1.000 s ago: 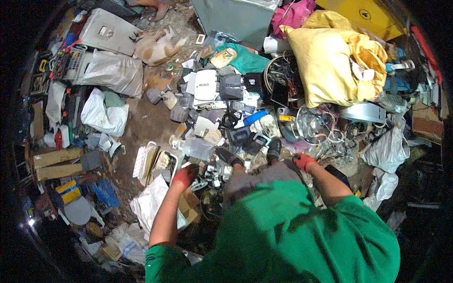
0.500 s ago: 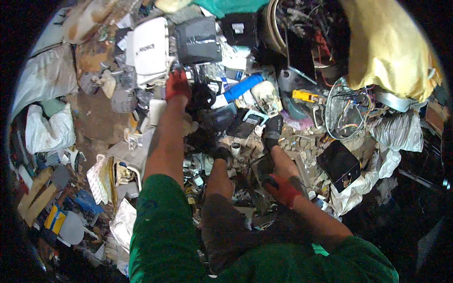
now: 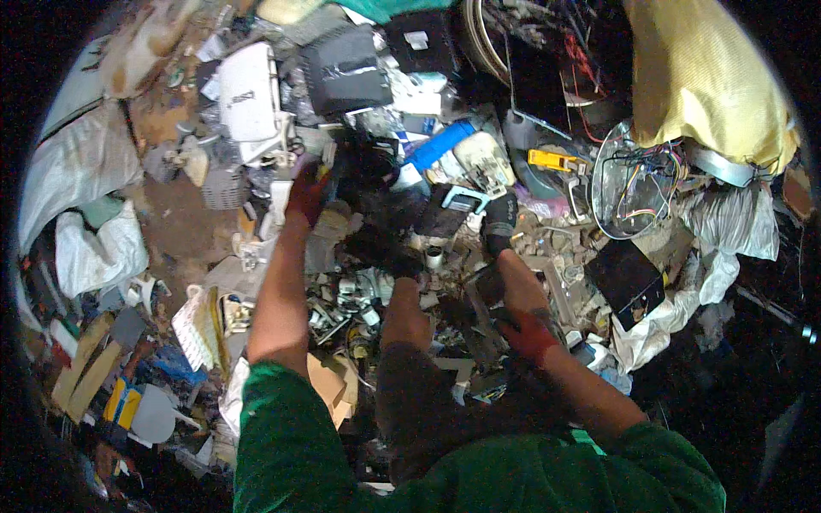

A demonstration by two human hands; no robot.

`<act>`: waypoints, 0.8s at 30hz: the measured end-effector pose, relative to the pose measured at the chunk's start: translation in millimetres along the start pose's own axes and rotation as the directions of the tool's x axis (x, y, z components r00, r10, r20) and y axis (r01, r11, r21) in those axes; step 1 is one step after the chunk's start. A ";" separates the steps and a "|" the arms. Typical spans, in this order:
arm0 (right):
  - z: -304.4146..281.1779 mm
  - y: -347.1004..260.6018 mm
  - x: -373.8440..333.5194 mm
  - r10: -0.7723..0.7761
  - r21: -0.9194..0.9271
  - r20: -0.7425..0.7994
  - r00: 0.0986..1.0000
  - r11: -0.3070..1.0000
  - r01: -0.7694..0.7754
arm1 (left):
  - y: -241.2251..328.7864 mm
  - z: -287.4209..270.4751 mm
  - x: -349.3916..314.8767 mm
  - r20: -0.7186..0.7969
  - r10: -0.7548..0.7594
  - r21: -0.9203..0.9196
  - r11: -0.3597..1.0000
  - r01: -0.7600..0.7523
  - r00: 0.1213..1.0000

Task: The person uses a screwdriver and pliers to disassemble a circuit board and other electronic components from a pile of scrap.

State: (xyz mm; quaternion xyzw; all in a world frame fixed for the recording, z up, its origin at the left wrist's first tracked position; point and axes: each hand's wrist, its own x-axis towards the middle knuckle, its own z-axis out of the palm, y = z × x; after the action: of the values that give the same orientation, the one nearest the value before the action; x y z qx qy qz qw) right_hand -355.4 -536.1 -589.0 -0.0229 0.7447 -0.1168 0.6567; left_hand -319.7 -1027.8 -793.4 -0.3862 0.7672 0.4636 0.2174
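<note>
My left hand, in a red glove, is raised over the clutter left of centre. Its fingers close around a small greyish piece whose kind I cannot make out in the shadow. Just beyond it lies a white plastic casing, with a dark grey casing to the right of that. My right hand, also red-gloved, is low beside my right shin. Its fingers point left toward a dark flat piece; whether they grip it is hidden in the dimness.
Mixed scrap covers the ground around my feet. A blue bar-shaped piece and a yellow part lie ahead. A metal ring with wires and a black box are at right. A yellow sack stands far right.
My left hand has drawn back toward me from the white casing's near edge, with a small piece at its fingers. My right hand has shifted slightly right.
</note>
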 end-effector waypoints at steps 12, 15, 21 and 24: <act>-87.3 -170.6 -172.2 -0.597 0.024 -0.306 0.742 0.774 0.633 | 280.8 -118.9 -321.2 -0.080 0.238 -0.783 0.586 -0.209 0.968; -115.9 -226.7 -257.2 -0.790 0.089 -0.273 0.549 0.548 0.832 | 334.6 -148.2 -391.6 -0.203 0.271 -0.668 0.665 -0.335 0.941; -139.5 -276.2 -367.5 -0.943 0.299 -0.088 0.321 0.282 0.911 | 412.4 -151.4 -499.6 -0.460 0.297 -0.578 0.615 -0.536 0.837; -137.5 -267.0 -389.5 -0.915 0.600 0.059 0.398 0.351 0.719 | 428.1 -150.0 -544.0 -0.643 0.340 -0.105 0.849 -0.519 0.686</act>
State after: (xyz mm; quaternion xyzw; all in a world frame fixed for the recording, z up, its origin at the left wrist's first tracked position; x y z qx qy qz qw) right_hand -469.2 -702.7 -140.5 -0.2588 0.4240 -0.6106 0.6168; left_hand -325.7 -830.6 -113.1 -0.3470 0.7913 0.4573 -0.2106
